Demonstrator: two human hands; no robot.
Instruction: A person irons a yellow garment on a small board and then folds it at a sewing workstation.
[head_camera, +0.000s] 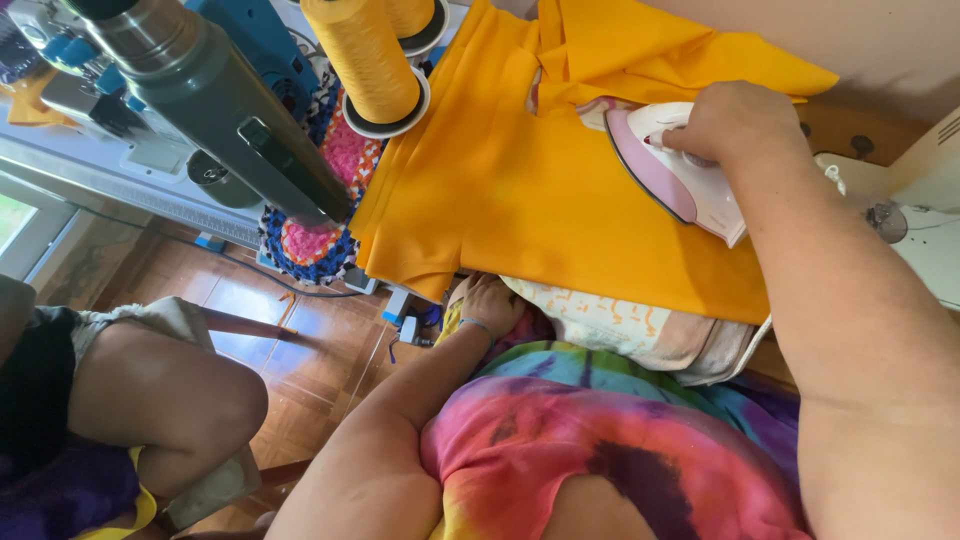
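Orange fabric (520, 190) lies under white-pink iron (672, 170) gripped by right hand (735, 122).

A single head-worn camera looks steeply down from the person's own head, close over their chest and arms. It faces forward toward twelve o'clock, across the counter (860, 135) draped in orange fabric (540, 190). The floor (300, 350) shows at eight o'clock, and the sewing machine (200, 90) stands near at ten o'clock.

Padded ironing surface (690, 345) carries orange fabric (520, 190) under an iron (670, 170).
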